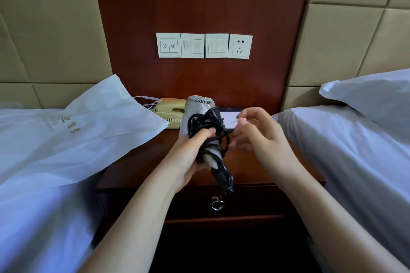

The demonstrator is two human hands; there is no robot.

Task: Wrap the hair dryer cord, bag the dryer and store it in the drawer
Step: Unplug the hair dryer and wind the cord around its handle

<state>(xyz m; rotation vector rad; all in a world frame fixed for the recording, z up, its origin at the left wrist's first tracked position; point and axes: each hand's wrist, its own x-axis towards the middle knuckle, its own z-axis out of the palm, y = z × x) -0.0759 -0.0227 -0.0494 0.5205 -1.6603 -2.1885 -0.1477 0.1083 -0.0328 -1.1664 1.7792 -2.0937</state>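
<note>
Over the dark wooden bench (277,168) between two beds, your left hand (190,155) grips the hair dryer (198,104) by its handle. The fingers are curled round the handle and press on the black cord (206,119) that lies in loose loops about it. The dryer is held clear of the bench top. Its grey body and grille point up and away from you, and the black butt of the handle points down towards the drawer (255,201). The plug (214,112) rests against the body, on top of the loops.

Your right hand (255,133) is just right of the dryer, half open, with its fingers gently curved. Their tips are at the outer loops of the cord, but motion blur hides whether they pinch a strand or only come near it.

The drawer is closed, and a metal ring pull (217,205) hangs at its front. The white bag (88,122) lies flat on the left bed (44,206), with one corner reaching over the bench edge beside a cream telephone (170,109). A white notepad (229,118) lies at the back of the bench. On the right bed (343,150) sits a pillow (372,95). Three switch plates (193,45) and a wall socket (240,46) are set in the red-brown panel above.
</note>
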